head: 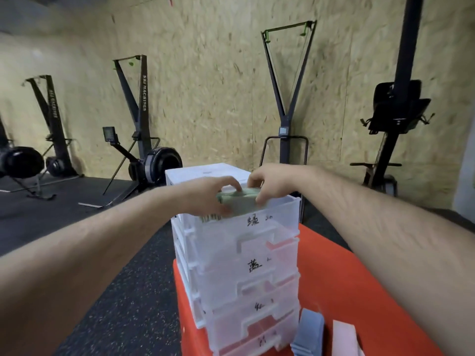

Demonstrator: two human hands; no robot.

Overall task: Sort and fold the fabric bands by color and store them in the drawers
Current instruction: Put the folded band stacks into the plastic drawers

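Both forearms [108, 235] are bare and lightly haired.

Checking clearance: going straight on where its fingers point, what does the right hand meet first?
The right hand grips the green band; past it, likely the open top drawer's inside. Depth unclear.

We count two hands, the left hand [205, 194] and the right hand [267, 181], both at twelve o'clock of the one drawer unit [221, 283]. That unit shows four drawers [270, 222], each with one handwritten label [254, 266], so four labels in all. We count three fabric bands: one green band [239, 199] between the hands, then one grey-blue band [309, 332] and one pink band [344, 337], both at five o'clock of the unit. There is one red box [334, 273] under them. Along the wall from nine to one o'clock we count three upright ski machines [140, 98] and two round flywheels [163, 161].
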